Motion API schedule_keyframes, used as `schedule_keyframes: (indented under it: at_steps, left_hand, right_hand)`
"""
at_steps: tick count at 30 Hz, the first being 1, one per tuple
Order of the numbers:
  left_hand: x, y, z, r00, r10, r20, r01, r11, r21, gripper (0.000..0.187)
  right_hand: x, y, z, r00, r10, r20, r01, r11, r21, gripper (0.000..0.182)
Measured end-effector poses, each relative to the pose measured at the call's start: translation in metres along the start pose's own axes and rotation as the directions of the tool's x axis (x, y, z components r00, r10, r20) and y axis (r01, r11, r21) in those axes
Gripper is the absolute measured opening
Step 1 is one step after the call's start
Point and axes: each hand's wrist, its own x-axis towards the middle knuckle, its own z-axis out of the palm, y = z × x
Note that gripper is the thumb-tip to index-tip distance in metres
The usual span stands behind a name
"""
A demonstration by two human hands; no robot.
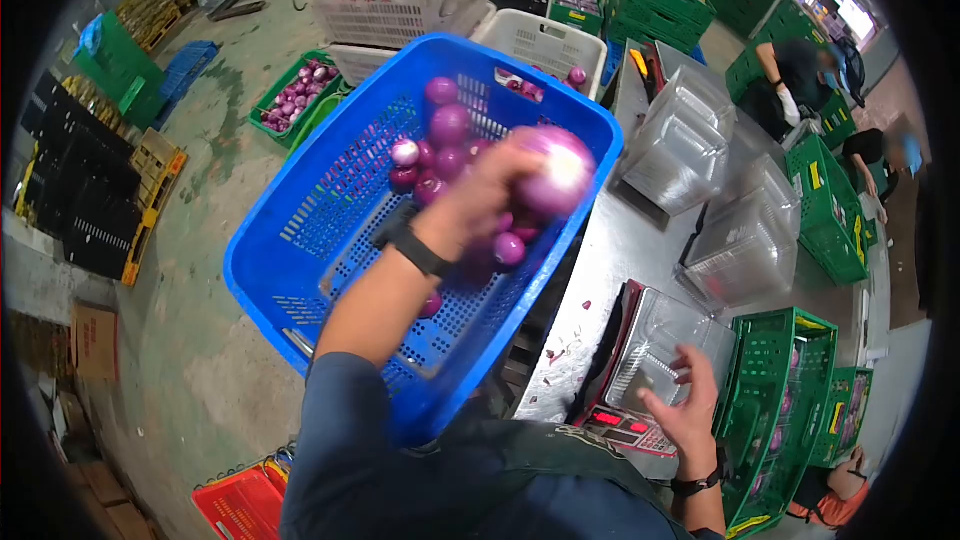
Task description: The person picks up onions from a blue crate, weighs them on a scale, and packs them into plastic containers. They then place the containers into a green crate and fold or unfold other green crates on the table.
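A large blue basket point(265, 230) holds several loose purple onions point(450, 125) toward its far and right side. Above them my left hand point(480, 190) is closed on a big purple and white onion point(557, 172), both blurred by motion. My right hand point(690, 405) has its fingers apart and holds nothing; it is at the right of an empty clear plastic tray point(665, 340). This tray lies over a scale point(620, 424) with red lit digits, on the metal table point(570, 325).
Stacked clear containers point(685, 130) stand on the table. Right of my right hand are green crates point(745, 420). A white crate point(385, 15) heaped with onions is behind the basket. Two co-workers point(800, 70) are at the upper right; another person point(835, 500) shows at the lower right.
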Motion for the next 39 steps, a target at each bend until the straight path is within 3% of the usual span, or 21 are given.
schedule_keyframes:
  at_steps: [2, 3, 5, 7, 9, 11, 12, 13, 14, 15, 16, 17, 22, 25, 28, 32, 33, 35, 37, 38, 39]
  left_hand:
    - [-0.008, -0.017, 0.048, 0.993, 0.001, 0.115, -0.032, 0.963, 0.269, 0.063]
    - [-0.010, -0.031, 0.069, 0.981, -0.037, 0.190, -0.021, 0.956, 0.293, 0.068]
    - [-0.031, -0.027, 0.112, 0.915, -0.349, 0.202, 0.219, 0.852, 0.476, 0.074]
    - [-0.041, -0.060, 0.128, 0.921, -0.186, 0.341, -0.040, 0.828, 0.559, 0.081]
    - [-0.049, -0.061, 0.134, 0.928, -0.144, 0.342, -0.142, 0.714, 0.685, 0.078]
    - [-0.043, -0.030, 0.125, 0.876, -0.359, 0.322, 0.008, 0.678, 0.735, 0.071]
    - [-0.036, -0.014, 0.116, 0.833, -0.461, 0.308, 0.077, 0.646, 0.760, 0.067]
    - [-0.024, -0.016, 0.098, 0.876, -0.413, 0.249, 0.085, 0.640, 0.764, 0.057]
    - [-0.010, -0.030, 0.065, 0.954, -0.226, 0.196, 0.009, 0.678, 0.735, 0.048]
    - [-0.004, -0.009, 0.048, 0.990, -0.133, 0.042, 0.044, 0.580, 0.813, 0.041]
    - [-0.001, 0.005, 0.032, 0.992, -0.056, -0.117, 0.124, 0.676, 0.727, 0.034]
    - [0.011, -0.001, -0.004, 0.974, 0.135, -0.179, 0.044, 0.670, 0.741, 0.032]
    - [0.032, -0.005, -0.147, 0.736, 0.170, -0.655, 0.273, 0.811, 0.517, 0.026]
    - [0.026, -0.018, -0.184, 0.670, 0.166, -0.723, 0.335, 0.802, 0.495, 0.023]
    - [0.029, -0.031, -0.185, 0.641, 0.297, -0.708, 0.365, 0.693, 0.622, 0.025]
    - [0.053, -0.045, -0.151, 0.770, 0.294, -0.567, 0.304, 0.612, 0.730, 0.032]
    - [0.066, -0.056, -0.150, 0.803, 0.371, -0.467, 0.268, 0.474, 0.838, 0.034]
    - [0.087, -0.063, -0.129, 0.890, 0.356, -0.284, 0.198, 0.259, 0.945, 0.044]
    - [0.107, -0.060, -0.097, 0.894, 0.288, -0.342, 0.394, -0.145, 0.908, 0.057]
    - [0.119, -0.071, -0.102, 0.896, 0.273, -0.350, 0.408, -0.200, 0.891, 0.074]
    - [0.127, -0.083, -0.105, 0.892, 0.285, -0.350, 0.419, -0.232, 0.878, 0.078]
  right_hand:
    - [0.022, -0.033, 0.002, 0.983, -0.095, -0.159, 0.108, 0.991, 0.073, 0.099]
    - [0.032, -0.058, 0.004, 0.963, -0.152, -0.222, 0.178, 0.978, 0.107, 0.103]
    - [0.048, -0.078, 0.006, 0.918, -0.285, -0.275, 0.307, 0.951, 0.043, 0.107]
    - [0.055, -0.082, 0.007, 0.869, -0.438, -0.231, 0.416, 0.899, -0.138, 0.105]
    - [0.052, -0.066, 0.014, 0.892, -0.373, -0.256, 0.390, 0.921, 0.017, 0.101]
    - [0.042, -0.052, 0.017, 0.940, -0.237, -0.245, 0.288, 0.937, 0.197, 0.098]
    - [0.038, -0.048, 0.021, 0.965, -0.059, -0.255, 0.151, 0.921, 0.359, 0.096]
    - [0.033, -0.042, 0.022, 0.968, 0.054, -0.246, 0.066, 0.889, 0.452, 0.095]
    - [0.030, -0.034, 0.022, 0.959, 0.165, -0.230, -0.015, 0.841, 0.540, 0.095]
    - [0.026, -0.026, 0.021, 0.941, 0.272, -0.203, -0.090, 0.777, 0.622, 0.094]
    - [0.020, -0.018, 0.020, 0.926, 0.316, -0.205, -0.123, 0.768, 0.629, 0.093]
    - [0.014, -0.010, 0.020, 0.910, 0.361, -0.204, -0.157, 0.756, 0.636, 0.093]
    - [-0.008, 0.019, 0.022, 0.846, 0.501, -0.183, -0.306, 0.737, 0.602, 0.090]
    - [-0.010, 0.026, 0.023, 0.832, 0.524, -0.181, -0.337, 0.736, 0.587, 0.090]
    - [-0.006, 0.029, 0.023, 0.825, 0.548, -0.139, -0.367, 0.706, 0.606, 0.091]
    - [-0.001, 0.032, 0.025, 0.831, 0.544, -0.113, -0.403, 0.731, 0.551, 0.094]
    - [-0.001, 0.033, 0.026, 0.839, 0.531, -0.115, -0.399, 0.746, 0.533, 0.095]
    - [-0.001, 0.037, 0.028, 0.855, 0.503, -0.128, -0.382, 0.777, 0.500, 0.099]
    - [-0.002, 0.033, 0.029, 0.838, 0.531, -0.120, -0.393, 0.743, 0.542, 0.097]
    - [-0.003, 0.033, 0.028, 0.829, 0.546, -0.119, -0.397, 0.726, 0.561, 0.096]
    - [-0.007, 0.036, 0.026, 0.839, 0.526, -0.140, -0.388, 0.758, 0.524, 0.097]
